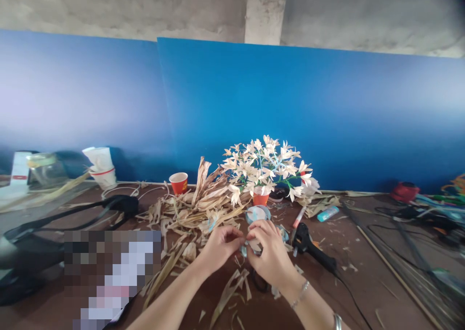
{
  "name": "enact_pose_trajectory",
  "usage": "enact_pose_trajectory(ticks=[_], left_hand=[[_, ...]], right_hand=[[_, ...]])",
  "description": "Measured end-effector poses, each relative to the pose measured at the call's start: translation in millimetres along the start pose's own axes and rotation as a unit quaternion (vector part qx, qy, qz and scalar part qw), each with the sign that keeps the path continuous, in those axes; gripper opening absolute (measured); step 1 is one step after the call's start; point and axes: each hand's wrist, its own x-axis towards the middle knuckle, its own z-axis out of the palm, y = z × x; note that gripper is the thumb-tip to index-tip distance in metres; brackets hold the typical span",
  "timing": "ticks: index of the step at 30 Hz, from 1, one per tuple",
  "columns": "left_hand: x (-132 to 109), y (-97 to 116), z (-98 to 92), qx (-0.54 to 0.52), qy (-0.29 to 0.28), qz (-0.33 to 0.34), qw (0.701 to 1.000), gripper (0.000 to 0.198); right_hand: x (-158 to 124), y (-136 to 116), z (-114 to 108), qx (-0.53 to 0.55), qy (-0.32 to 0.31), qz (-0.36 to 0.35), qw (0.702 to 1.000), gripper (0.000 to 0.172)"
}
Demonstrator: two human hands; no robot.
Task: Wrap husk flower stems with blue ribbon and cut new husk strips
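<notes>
Dried husks [196, 204] crowd the left, a glue gun [308, 245] blocks the right; bare table [363, 281] lies beyond it.

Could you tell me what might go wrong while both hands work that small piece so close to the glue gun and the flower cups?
1. The black glue gun lies just beside the right hand; if it is hot, a wrist could brush its tip.
2. The flower bunch stands in a small orange cup right behind the hands; a bump might tip it.
3. Dry husk strips are heaped beside the left hand, so the small piece could get lost among them if dropped.
</notes>
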Motion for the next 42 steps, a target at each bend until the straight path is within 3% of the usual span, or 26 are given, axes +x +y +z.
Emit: enact_pose_trajectory(ticks=[5,13,18,22,26,32,34,39,40,42], left_hand=[[-1,5,3.0,-0.068,0.011,-0.042,0.997,0.023],[-4,3,7.5,-0.190,0.007,-0.073,0.979,0.022],[-3,6,5.7,-0.105,0.012,-0.012,0.994,0.021],[-5,13,2.0,-0.002,0.005,0.038,0.999,0.016],[-7,15,-1.2,0.054,-0.003,0.062,0.997,0.013],[-9,21,-4.3,0.077,-0.048,0.065,0.994,0.010],[-10,23,-4.3,0.080,-0.064,0.069,0.992,0.009],[-10,21,-3.5,0.055,-0.054,0.046,0.996,0.013],[-9,19,-3.6,0.046,-0.043,0.038,0.997,0.014],[-7,15,-3.8,0.035,-0.013,0.030,0.999,0.016]], right_hand=[[-1,-1,-1,-0.105,0.040,-0.037,0.993,0.012],[-2,-5,-2,-0.094,0.070,-0.018,0.993,0.010],[-2,-1,3,-0.019,0.070,0.031,0.997,0.011],[1,3,7,0.122,0.051,0.088,0.987,0.010],[6,7,7,0.265,-0.014,0.184,0.946,0.010],[4,8,1,0.465,-0.146,0.337,0.806,0.007],[2,8,1,0.481,-0.169,0.349,0.786,0.010],[2,8,1,0.442,-0.163,0.337,0.815,0.010],[3,6,1,0.425,-0.147,0.327,0.831,0.008],[3,3,1,0.351,-0.083,0.262,0.895,0.009]])
